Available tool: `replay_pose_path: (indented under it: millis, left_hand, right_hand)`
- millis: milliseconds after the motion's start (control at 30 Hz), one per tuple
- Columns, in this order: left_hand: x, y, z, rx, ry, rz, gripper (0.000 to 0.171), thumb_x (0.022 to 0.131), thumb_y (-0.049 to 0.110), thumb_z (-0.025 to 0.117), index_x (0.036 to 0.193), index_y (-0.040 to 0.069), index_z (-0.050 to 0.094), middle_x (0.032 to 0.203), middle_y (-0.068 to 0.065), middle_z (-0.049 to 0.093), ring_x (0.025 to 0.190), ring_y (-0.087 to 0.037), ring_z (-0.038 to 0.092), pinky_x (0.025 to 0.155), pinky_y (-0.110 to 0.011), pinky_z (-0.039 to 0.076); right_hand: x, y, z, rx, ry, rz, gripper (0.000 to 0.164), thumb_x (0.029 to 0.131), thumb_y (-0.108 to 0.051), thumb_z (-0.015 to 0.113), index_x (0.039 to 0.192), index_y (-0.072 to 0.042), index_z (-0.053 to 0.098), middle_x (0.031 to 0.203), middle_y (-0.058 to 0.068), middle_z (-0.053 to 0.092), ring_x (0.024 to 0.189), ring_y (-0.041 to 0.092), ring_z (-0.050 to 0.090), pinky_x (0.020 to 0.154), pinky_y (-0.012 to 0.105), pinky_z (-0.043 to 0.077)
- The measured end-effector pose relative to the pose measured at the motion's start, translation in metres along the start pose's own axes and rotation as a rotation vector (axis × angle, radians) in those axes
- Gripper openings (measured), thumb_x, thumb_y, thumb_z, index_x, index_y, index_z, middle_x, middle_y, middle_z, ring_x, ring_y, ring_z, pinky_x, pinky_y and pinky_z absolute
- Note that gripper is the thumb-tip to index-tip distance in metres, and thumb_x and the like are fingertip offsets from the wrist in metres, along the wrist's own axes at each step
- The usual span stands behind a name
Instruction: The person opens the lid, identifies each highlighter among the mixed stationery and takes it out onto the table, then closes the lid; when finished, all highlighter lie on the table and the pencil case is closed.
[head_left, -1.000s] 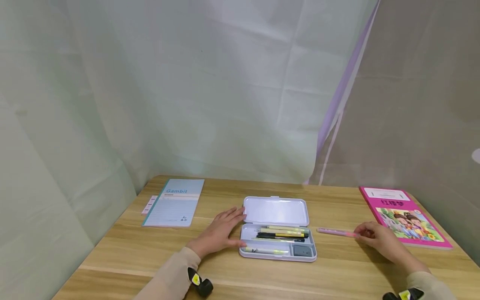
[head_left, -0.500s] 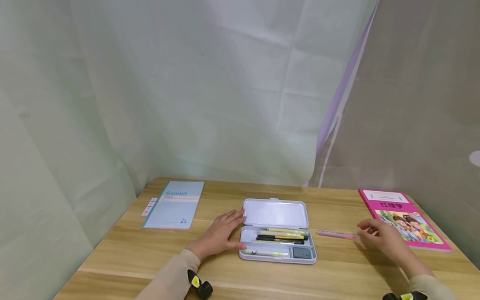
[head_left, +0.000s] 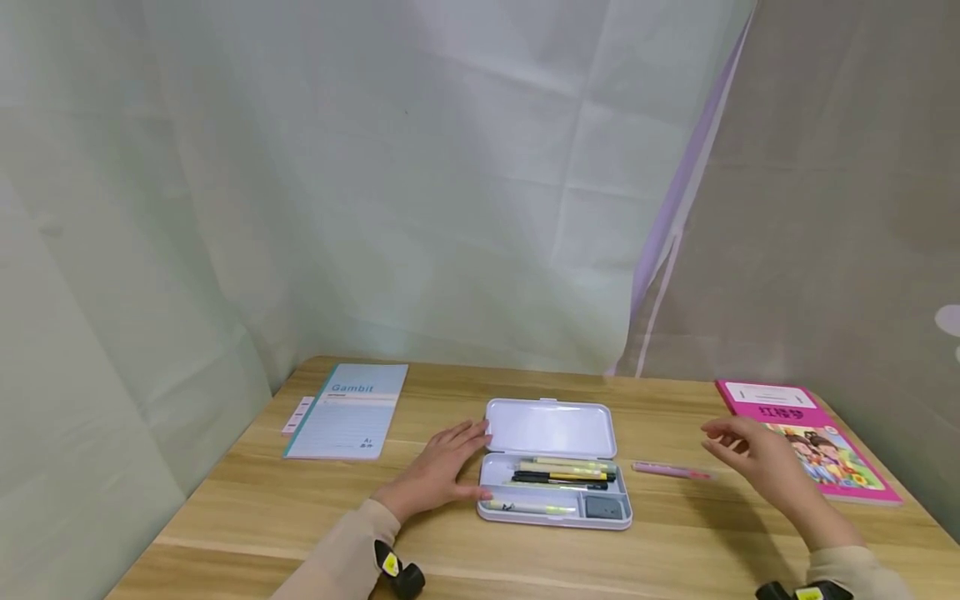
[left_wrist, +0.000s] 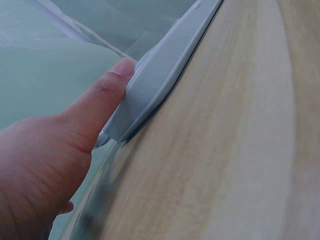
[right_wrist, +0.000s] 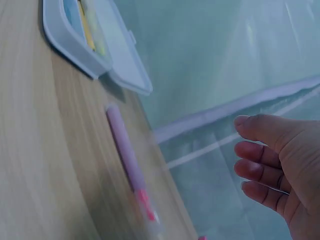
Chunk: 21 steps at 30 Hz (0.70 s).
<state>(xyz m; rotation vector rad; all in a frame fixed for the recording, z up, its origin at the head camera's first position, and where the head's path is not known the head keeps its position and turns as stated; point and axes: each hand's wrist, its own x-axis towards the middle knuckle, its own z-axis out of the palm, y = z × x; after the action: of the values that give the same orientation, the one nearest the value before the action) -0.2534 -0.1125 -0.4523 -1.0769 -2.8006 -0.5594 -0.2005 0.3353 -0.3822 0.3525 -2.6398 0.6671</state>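
Observation:
A white pencil case (head_left: 555, 522) lies with its lid (head_left: 551, 427) folded back on the wooden table. It holds several pens (head_left: 566, 475) and a grey eraser (head_left: 603, 507). At the case's left side my left hand (head_left: 435, 471) rests with fingers extended, the thumb (left_wrist: 102, 97) against the case wall in the left wrist view. A pink-purple pen (head_left: 667, 471) lies to the right of the case on the table. My right hand (head_left: 761, 467) hovers above and right of that pen, fingers loosely bent and holding nothing; the right wrist view shows a gap between hand and pen (right_wrist: 125, 150).
A light blue notebook (head_left: 348, 417) lies at the left, over a pink-and-white strip (head_left: 297, 415). At the right lies a pink book (head_left: 862, 454) with a cartoon cover, partly behind my right hand. Pale cloth (head_left: 450, 208) hangs behind the table.
My right hand has let go of the pink-purple pen's right end and lifted up off it. The pen stays on the table. My left hand keeps its place at the pencil case.

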Motion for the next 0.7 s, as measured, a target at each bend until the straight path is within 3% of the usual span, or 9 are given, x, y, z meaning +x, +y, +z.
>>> replay_pose_path:
  millis: [400,700]
  left_hand:
    - [-0.001,0.000,0.000,0.002,-0.007,-0.003,0.083,0.081,0.058,0.066,0.145,0.011,0.041,0.157,-0.009,0.032,0.144,-0.036,0.030,0.115,-0.056,0.027]
    - [-0.001,0.000,0.000,0.000,-0.007,-0.003,0.083,0.080,0.057,0.067,0.145,0.011,0.042,0.157,-0.009,0.032,0.143,-0.036,0.031,0.115,-0.056,0.028]
  right_hand:
    - [0.010,-0.031,0.003,0.030,0.030,-0.125,0.013,0.083,-0.010,0.073,0.096,-0.008,0.071,0.084,-0.005,0.067,0.073,-0.010,0.051,0.059,0.019,0.049]
    - [0.013,-0.042,0.017,0.046,-0.004,-0.150,0.014,0.081,-0.008,0.075,0.093,-0.011,0.071,0.086,-0.004,0.066,0.073,-0.008,0.050,0.060,0.018,0.049]
